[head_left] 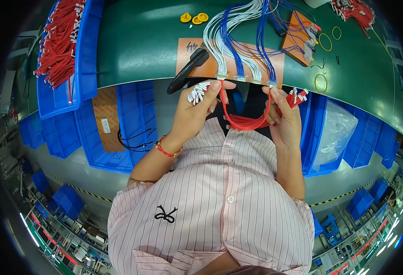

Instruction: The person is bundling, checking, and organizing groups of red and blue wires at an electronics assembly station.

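A bundle of thin red wires (247, 123) with white end plugs hangs in a U between my hands, in front of the table edge. My left hand (194, 110) is closed on its left end, and a cluster of white plugs (198, 93) sticks out beside the thumb. Its fingertips are at a white connector (221, 77) on the white cables (214, 32). My right hand (286, 120) grips the other end, more plugs (298, 97) poking out past it. Its thumb and finger are close to a connector (272, 84) on the blue cables (262, 43). Whether the plugs are seated there is hidden by my fingers.
A black handle-shaped tool (188, 71) lies across an orange sheet (183, 50) at the green table's (137, 46) edge. An orange box with wires (297, 36) and yellow rubber bands (320, 83) are right. A blue bin (89, 59) of red wires stands left; yellow finger cots (197, 19) lie behind.
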{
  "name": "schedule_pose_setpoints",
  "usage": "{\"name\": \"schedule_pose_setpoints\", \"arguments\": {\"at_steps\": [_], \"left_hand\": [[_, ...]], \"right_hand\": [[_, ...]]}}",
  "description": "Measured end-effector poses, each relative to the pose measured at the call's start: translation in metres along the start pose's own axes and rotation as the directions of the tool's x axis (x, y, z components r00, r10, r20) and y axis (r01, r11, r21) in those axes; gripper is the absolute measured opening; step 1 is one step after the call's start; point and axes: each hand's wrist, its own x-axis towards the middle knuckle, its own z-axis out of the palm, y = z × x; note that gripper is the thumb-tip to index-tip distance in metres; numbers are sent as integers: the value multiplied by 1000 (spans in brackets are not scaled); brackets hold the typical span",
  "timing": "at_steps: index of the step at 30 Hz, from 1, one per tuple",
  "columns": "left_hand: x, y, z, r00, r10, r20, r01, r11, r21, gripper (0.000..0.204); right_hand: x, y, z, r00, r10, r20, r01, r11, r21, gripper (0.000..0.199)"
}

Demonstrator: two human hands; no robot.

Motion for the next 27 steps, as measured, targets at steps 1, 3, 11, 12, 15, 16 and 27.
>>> {"name": "schedule_pose_setpoints", "arguments": {"at_steps": [1, 3, 11, 12, 15, 16, 27], "left_hand": [[0, 3, 1, 999, -48, 11, 48, 996, -74, 36], [2, 5, 2, 996, -83, 41, 88, 986, -140, 38], [13, -14, 11, 999, 36, 32, -28, 976, -216, 39], [13, -15, 8, 998, 25, 60, -9, 969, -246, 38], [0, -8, 4, 982, -24, 190, 76, 960, -269, 40], [-6, -3, 5, 970, -43, 240, 108, 958, -264, 40], [-20, -6, 35, 966, 133, 222, -132, 991, -23, 31]], "right_hand": [[-2, -1, 1, 999, -33, -20, 31, 998, -55, 28], [-7, 0, 2, 994, -96, -50, 87, 983, -162, 30], [-2, 8, 11, 989, -143, -39, 130, 965, -230, 31], [-2, 8, 9, 988, -152, -25, 141, 958, -251, 31], [-4, 5, 5, 985, -170, -19, 154, 930, -333, 29], [-8, 2, 6, 985, -169, -39, 143, 917, -373, 28], [-20, 30, 20, 910, -290, 297, 380, 870, -315, 40]]}}
